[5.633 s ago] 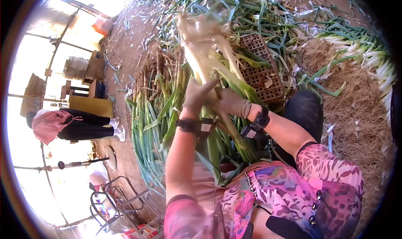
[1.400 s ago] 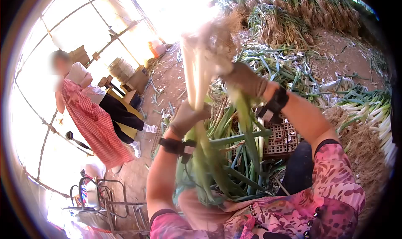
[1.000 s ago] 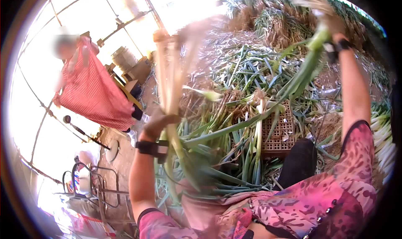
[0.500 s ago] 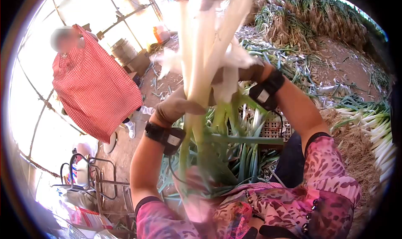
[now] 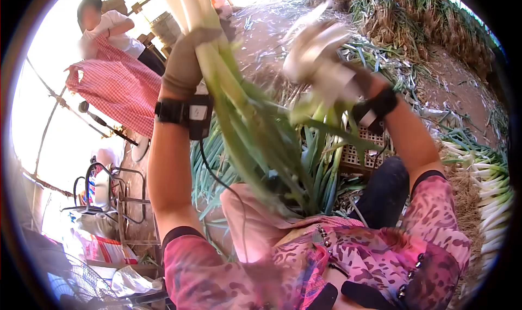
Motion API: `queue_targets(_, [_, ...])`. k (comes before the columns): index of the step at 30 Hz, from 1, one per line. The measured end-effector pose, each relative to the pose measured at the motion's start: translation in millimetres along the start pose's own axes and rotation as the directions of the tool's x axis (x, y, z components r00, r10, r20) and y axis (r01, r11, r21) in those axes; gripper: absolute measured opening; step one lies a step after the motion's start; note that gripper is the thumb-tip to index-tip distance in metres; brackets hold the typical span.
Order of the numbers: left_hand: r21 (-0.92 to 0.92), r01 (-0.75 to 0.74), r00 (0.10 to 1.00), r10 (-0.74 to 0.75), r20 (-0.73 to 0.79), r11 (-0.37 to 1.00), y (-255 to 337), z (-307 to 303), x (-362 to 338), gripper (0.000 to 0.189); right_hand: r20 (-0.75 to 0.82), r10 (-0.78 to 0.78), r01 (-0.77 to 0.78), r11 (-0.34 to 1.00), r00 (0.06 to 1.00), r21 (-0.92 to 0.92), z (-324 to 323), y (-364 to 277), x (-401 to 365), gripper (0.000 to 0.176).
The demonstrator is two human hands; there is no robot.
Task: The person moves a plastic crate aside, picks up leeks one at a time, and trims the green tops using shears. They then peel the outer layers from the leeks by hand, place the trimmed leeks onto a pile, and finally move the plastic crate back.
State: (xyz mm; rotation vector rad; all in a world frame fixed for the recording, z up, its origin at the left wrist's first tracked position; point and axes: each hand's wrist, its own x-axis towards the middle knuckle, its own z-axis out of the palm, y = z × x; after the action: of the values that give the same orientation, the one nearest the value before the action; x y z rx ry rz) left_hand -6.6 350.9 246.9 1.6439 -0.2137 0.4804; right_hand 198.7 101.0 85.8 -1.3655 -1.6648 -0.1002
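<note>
My left hand (image 5: 185, 60), in a brownish glove, is wrapped round a few thick green onions (image 5: 209, 57). Their white stems point up past the top edge and their green leaves (image 5: 255, 130) hang down toward my lap. My right hand (image 5: 353, 79), also gloved and smeared by motion, is off to the right, apart from the stems. It grips pale, torn outer leaves (image 5: 315, 54), with a green strip trailing below. Both wrists carry a black strapped device with a cable.
More green onions (image 5: 326, 185) lie before my knees, beside a plastic crate (image 5: 356, 152). A row of white-stemmed onions (image 5: 492, 196) lies right; unpeeled heaps (image 5: 418, 16) stand behind. At left are a person with a red checked cloth (image 5: 119, 87), a metal-framed chair (image 5: 109, 190) and a fan (image 5: 76, 277).
My hands have moved apart, left hand leftward with the green onions, right hand rightward with the torn leaves. The person at left has lowered the checked cloth.
</note>
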Motion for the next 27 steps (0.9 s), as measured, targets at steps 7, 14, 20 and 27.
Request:
queue_targets(7, [0.376, -0.277, 0.934, 0.34, -0.111, 0.884, 31, -31, 32, 0.024, 0.33, 0.293, -0.074, 0.838, 0.898, -0.541, 72, -23, -38, 0.021])
queue_targets(14, [0.65, -0.173, 0.731, 0.538, -0.419, 0.74, 93, -121, 29, 0.035, 0.692, 0.714, -0.409, 0.665, 0.106, -0.625, 90, -23, -215, 0.05])
queue_targets(20, [0.463, -0.041, 0.279, 0.455, -0.845, 0.885, 127, -133, 30, 0.075, 0.684, 0.627, -0.755, 0.633, 0.372, -0.17, 54, 11, -148, 0.05])
queue_targets(27, [0.576, -0.193, 0.222, 0.607, -0.763, 0.795, 123, -58, 30, 0.098, 0.253, 0.079, 0.034, 0.91, 0.964, -0.414, -10, -61, 127, 0.047])
